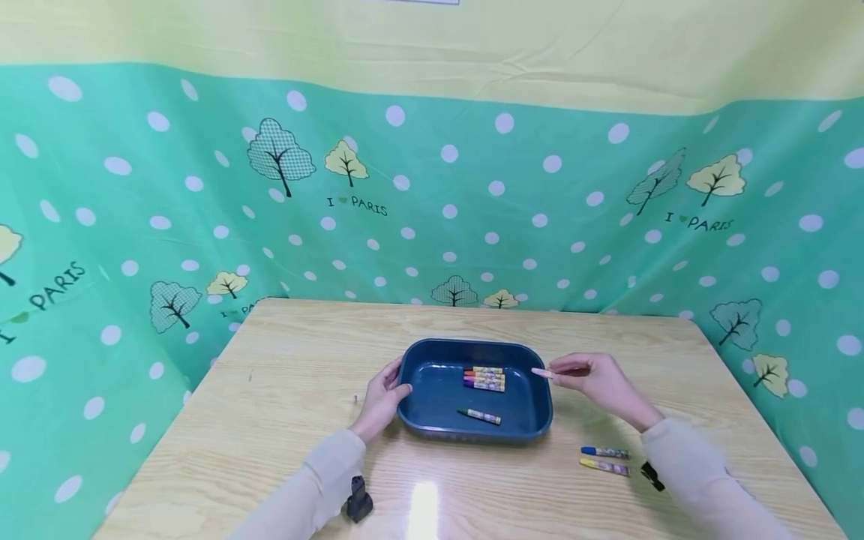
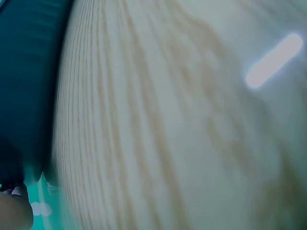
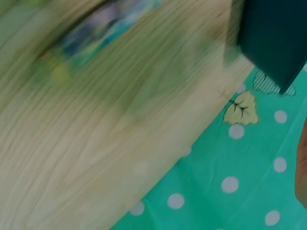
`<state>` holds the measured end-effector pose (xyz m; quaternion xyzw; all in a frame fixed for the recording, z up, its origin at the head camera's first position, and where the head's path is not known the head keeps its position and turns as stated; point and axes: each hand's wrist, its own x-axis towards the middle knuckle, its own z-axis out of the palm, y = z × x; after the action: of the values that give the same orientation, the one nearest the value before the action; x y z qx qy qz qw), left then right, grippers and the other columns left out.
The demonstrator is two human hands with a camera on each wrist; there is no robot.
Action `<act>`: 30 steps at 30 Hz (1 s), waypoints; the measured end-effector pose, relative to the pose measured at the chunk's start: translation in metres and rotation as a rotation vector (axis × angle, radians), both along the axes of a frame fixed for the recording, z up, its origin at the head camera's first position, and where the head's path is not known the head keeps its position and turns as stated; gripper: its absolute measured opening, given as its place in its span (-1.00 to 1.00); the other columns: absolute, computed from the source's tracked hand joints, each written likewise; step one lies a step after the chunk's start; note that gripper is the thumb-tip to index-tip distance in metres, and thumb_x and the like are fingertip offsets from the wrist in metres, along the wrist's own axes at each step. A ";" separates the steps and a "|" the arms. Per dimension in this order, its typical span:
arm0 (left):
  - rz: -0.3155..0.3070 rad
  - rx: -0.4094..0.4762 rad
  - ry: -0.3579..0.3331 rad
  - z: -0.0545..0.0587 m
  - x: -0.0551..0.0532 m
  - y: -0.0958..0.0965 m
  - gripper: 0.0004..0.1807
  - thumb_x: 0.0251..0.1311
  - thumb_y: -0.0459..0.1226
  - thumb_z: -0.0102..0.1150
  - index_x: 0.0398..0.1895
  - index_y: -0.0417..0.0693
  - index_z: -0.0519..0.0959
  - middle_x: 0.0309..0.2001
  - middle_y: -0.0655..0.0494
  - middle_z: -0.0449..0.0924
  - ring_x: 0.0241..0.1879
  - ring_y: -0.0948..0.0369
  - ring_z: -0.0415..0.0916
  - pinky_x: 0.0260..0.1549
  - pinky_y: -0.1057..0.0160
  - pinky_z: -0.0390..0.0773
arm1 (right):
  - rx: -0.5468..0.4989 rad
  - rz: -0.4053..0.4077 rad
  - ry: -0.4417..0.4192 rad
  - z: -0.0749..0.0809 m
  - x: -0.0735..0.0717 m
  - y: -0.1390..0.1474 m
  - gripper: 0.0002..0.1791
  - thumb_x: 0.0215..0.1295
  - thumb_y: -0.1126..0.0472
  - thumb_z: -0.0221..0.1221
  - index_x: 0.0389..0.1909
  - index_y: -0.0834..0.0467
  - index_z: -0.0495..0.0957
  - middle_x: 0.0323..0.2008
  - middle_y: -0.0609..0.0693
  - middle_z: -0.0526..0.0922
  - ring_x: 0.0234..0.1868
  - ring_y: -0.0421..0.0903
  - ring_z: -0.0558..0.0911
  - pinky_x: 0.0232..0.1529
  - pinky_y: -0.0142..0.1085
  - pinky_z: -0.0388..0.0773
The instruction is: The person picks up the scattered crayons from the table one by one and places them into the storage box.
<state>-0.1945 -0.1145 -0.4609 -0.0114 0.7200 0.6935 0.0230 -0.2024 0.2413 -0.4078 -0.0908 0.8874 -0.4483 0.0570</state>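
Observation:
A dark blue rectangular tray [image 1: 432,430] stands on the table. My left hand [image 1: 381,401] grips its left side, thumb over the rim; in the left wrist view only a bit of that hand [image 2: 15,208] shows beside the tray wall [image 2: 29,86]. With thumb and fingertips, my right hand [image 1: 601,384] pinches a pink crayon [image 1: 541,373] at the tray's right rim. Inside the tray, several crayons [image 1: 486,384] lie side by side, and a dark green crayon [image 1: 481,415] lies apart, nearer the front. The right wrist view shows only the edge of my right hand [image 3: 301,167].
To the right of the tray, a blue crayon [image 1: 605,452] and a yellow crayon [image 1: 605,467] lie on the wooden table [image 1: 283,420]. Black devices sit by the left wrist [image 1: 359,501] and right wrist [image 1: 652,476]. A green dotted cloth [image 1: 466,180] hangs behind the table.

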 end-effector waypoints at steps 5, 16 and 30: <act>0.001 -0.006 0.000 0.009 0.005 0.003 -0.38 0.07 -0.55 -0.06 0.29 -0.39 0.16 0.29 -0.38 0.15 0.29 -0.17 0.14 0.24 0.00 0.25 | -0.019 0.004 -0.005 -0.005 -0.006 -0.020 -0.72 0.11 0.21 0.24 -0.13 0.19 0.62 -0.19 0.11 0.68 -0.22 -0.10 0.64 -0.26 -0.39 0.65; 0.022 -0.019 0.010 -0.023 -0.010 -0.001 -0.35 0.07 -0.52 -0.02 0.31 -0.28 0.18 0.30 -0.31 0.17 0.29 -0.13 0.17 0.22 0.03 0.28 | -0.040 0.052 0.017 -0.016 -0.016 -0.057 -0.74 0.10 0.27 0.24 -0.16 0.24 0.63 -0.26 0.08 0.69 -0.26 -0.12 0.65 -0.24 -0.34 0.65; 0.016 -0.026 -0.002 -0.021 -0.010 -0.001 -0.36 0.08 -0.52 -0.03 0.32 -0.23 0.18 0.32 -0.27 0.16 0.30 -0.11 0.15 0.23 0.02 0.27 | -0.064 0.130 0.017 -0.031 -0.025 -0.085 -0.78 0.07 0.30 0.25 -0.22 0.16 0.65 -0.29 0.03 0.69 -0.30 -0.17 0.65 -0.27 -0.36 0.65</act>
<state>-0.2041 -0.1158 -0.4820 -0.0183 0.7288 0.6842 0.0179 -0.2275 0.1559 -0.4392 -0.1536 0.8654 -0.4711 0.0754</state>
